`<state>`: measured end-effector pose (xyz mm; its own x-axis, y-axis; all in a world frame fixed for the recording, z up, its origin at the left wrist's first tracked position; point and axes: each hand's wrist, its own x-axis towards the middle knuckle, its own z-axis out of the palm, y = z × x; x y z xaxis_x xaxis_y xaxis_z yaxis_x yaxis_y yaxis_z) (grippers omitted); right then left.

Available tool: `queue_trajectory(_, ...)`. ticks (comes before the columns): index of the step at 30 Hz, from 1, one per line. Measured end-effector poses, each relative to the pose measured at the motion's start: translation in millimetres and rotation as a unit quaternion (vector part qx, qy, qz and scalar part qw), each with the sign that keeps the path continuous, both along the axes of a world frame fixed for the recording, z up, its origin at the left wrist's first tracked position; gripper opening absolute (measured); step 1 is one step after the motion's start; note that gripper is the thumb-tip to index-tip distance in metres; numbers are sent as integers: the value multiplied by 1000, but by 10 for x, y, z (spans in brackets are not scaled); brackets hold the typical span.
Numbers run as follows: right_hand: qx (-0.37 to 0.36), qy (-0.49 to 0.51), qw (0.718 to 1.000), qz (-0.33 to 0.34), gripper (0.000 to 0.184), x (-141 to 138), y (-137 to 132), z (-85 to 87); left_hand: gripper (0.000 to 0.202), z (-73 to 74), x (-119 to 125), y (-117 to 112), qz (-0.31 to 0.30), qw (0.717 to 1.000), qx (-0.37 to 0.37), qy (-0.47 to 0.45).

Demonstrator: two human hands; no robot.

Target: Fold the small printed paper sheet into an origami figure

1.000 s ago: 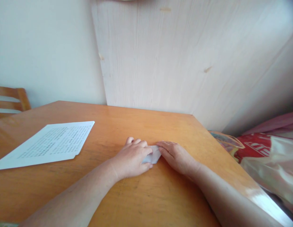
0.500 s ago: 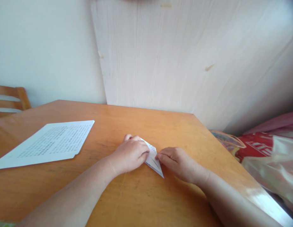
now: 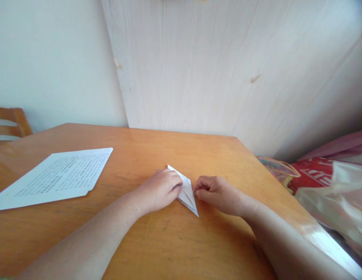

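A small piece of white paper (image 3: pixel 188 191), folded into a narrow pointed shape, lies on the wooden table. Some print shows on its upper part, and one sharp tip points toward me. My left hand (image 3: pixel 162 191) rests over its left side, thumb and fingers closed on the paper and hiding that part. Along the right edge of the paper is my right hand (image 3: pixel 217 194), its fingers curled in toward the thumb. The right fingertips are right beside the edge; whether they touch it I cannot tell.
Printed white sheets (image 3: pixel 64 175) lie in a stack on the left of the wooden table (image 3: pixel 134 151). A wooden chair (image 3: pixel 11 120) stands past the far left edge. Beyond the right edge are a red bag (image 3: pixel 312 171) and a whitish plastic bag (image 3: pixel 338 198). A pale panel (image 3: pixel 187 77) rises behind.
My right fingers have drawn slightly off the paper's right edge and curled. The paper's far tip now shows past my left hand. The whole view has shifted a little.
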<state>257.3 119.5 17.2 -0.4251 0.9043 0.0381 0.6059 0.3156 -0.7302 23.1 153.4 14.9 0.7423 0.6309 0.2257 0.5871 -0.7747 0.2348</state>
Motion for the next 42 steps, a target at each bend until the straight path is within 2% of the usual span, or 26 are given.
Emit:
queue_trajectory(4,56,0,998,-29,17,-38,62,-68,13,-22,-8,22,-6,1000,-5,-8)
queue_trajectory(7,116,0,993,-22,20,-81,111,-97,15,-34,-22,44,-18,1000,-12,-10)
queue_trajectory(11,140,-39,989,7,26,-97,127,-93,24,-51,-37,62,-31,999,-24,-14)
queue_trajectory(17,155,-110,982,7,28,-109,-8,-34,27,-81,-65,64,4,999,-26,-28)
queue_trajectory(22,136,-57,989,11,26,-140,-68,-20,27,-37,-56,51,-3,999,-51,-14)
queue_trajectory(26,102,75,991,-52,25,-122,30,-97,30,14,-31,15,43,997,-61,-23)
queue_trajectory(29,48,176,979,-89,24,-114,118,-165,33,31,-15,-10,52,994,-88,-46)
queue_trajectory(33,-13,257,954,-156,28,-171,149,-167,49,11,-8,-21,57,990,-115,-56)
queue_trajectory(37,-45,259,952,-156,22,-279,86,-26,58,-26,-9,-7,52,987,-133,-71)
queue_trajectory(42,-76,171,974,-126,12,-421,98,92,72,-38,-19,17,31,974,-195,-111)
